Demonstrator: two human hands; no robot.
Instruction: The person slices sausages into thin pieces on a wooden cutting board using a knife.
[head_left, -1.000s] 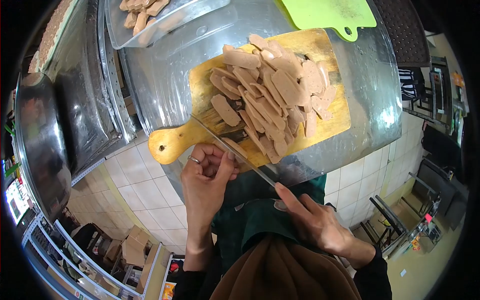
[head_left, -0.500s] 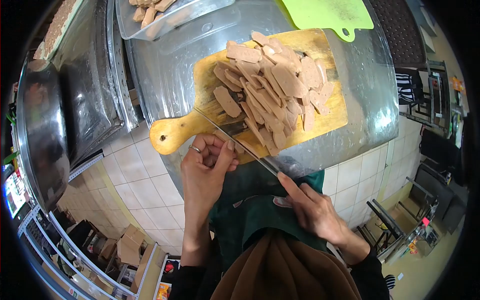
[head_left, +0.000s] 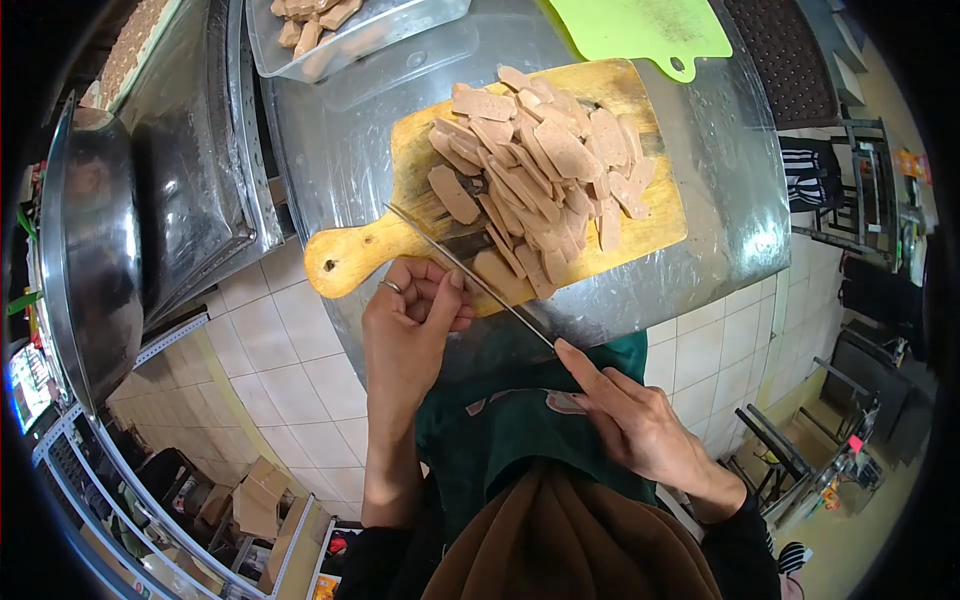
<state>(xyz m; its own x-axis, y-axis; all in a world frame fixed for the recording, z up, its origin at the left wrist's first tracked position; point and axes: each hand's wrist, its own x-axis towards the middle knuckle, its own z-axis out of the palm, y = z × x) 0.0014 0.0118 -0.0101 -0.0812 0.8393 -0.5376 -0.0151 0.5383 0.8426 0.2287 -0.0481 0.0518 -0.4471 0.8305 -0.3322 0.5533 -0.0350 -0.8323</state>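
A heap of pinkish-brown sausage slices (head_left: 540,170) covers much of the wooden cutting board (head_left: 418,150). Across the board's near left part runs a long thin knife (head_left: 480,285), its tip by the board's handle. My right hand (head_left: 630,415) is wrapped round the knife's handle, index finger stretched along it. Left of the blade, my left hand (head_left: 412,320), with a ring on one finger, is closed with curled fingers at the board's near edge. It pinches a piece of sausage that the fingers almost wholly hide. Right beside the blade lies one slice (head_left: 500,275).
The board rests on a metal table (head_left: 345,130). At the back left stands a clear plastic tub (head_left: 370,45) with sausage chunks. A green cutting board (head_left: 645,35) lies at the back right. A large steel bowl (head_left: 95,260) is at the far left.
The view has shifted slightly. The knife's blade has moved a little towards my left hand, and a slice now shows more fully on the blade's right side. Both hands keep their grip.
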